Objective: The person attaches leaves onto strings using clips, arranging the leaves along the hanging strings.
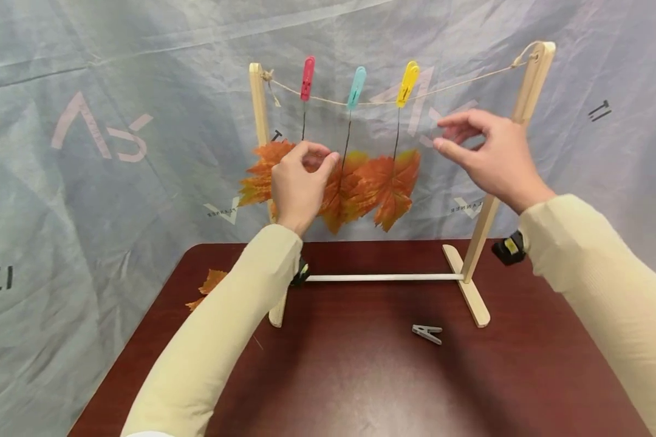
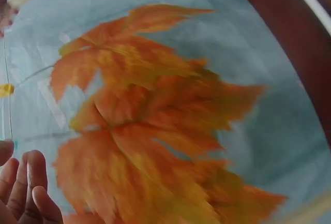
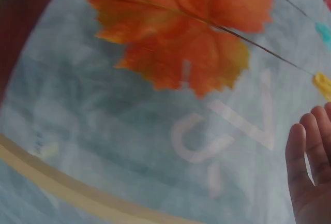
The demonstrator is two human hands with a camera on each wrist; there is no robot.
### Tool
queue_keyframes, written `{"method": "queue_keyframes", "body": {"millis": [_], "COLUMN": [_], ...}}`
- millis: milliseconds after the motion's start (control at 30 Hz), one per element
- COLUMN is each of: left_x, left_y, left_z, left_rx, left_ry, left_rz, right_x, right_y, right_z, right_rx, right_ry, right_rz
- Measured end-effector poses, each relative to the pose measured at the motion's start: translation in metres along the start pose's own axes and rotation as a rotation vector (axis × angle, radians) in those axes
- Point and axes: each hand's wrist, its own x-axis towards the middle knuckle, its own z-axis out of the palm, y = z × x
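Three orange leaves hang by their dark stems from a string (image 1: 456,88). A red clothespin (image 1: 307,79), a light blue clothespin (image 1: 356,88) and a yellow clothespin (image 1: 407,84) grip the stems. My left hand (image 1: 300,182) is in front of the left and middle leaves, partly hiding them; its fingers are loosely bent and hold nothing visible. To the right of the yellow clothespin my right hand (image 1: 494,152) is in the air, thumb and fingers apart, holding nothing. The rightmost leaf (image 3: 176,32) shows large in the right wrist view.
A wooden stand holds the string between its left post (image 1: 259,103) and right post (image 1: 529,91), with a white bar (image 1: 382,277) low between them. On the dark red table (image 1: 350,376) lie a grey clothespin (image 1: 427,334) and another leaf (image 1: 213,282), partly behind the left sleeve.
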Motion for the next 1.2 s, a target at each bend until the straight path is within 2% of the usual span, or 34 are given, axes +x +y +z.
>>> {"method": "queue_keyframes", "body": {"millis": [167, 267, 500, 567, 633, 733, 767, 867, 1033, 1200], "left_x": [-0.018, -0.032, -0.063, -0.072, -0.081, -0.092, -0.095, -0.104, -0.118, -0.132], "left_y": [-0.032, -0.056, -0.106, -0.12, -0.134, -0.156, -0.163, -0.184, -0.212, -0.228], "left_z": [-0.024, -0.041, -0.077, -0.085, -0.092, -0.1, -0.102, -0.109, -0.119, -0.123], "left_rx": [-0.041, -0.031, 0.108, 0.138, 0.181, 0.213, 0.225, 0.259, 0.354, 0.384], "left_ry": [-0.019, -0.059, -0.141, -0.2, -0.266, -0.36, -0.389, -0.478, -0.657, -0.82], "left_rz": [0.035, 0.008, -0.189, -0.237, -0.254, -0.233, -0.219, -0.192, -0.162, -0.121], "right_x": [-0.034, -0.054, -0.096, -0.107, -0.117, -0.131, -0.136, -0.149, -0.169, -0.182], "right_y": [0.021, 0.033, 0.064, 0.071, 0.077, 0.087, 0.09, 0.1, 0.114, 0.122], "right_z": [0.012, 0.02, 0.035, 0.039, 0.042, 0.046, 0.048, 0.052, 0.062, 0.071], "right_rx": [0.009, -0.001, -0.025, -0.047, -0.065, -0.07, -0.048, -0.034, -0.038, -0.049], "right_ry": [-0.086, -0.151, -0.337, -0.406, -0.492, -0.637, -0.687, -0.79, -0.833, -0.866], "right_rz": [0.0, 0.018, 0.094, 0.107, 0.11, 0.109, 0.13, 0.146, 0.168, 0.19]}}
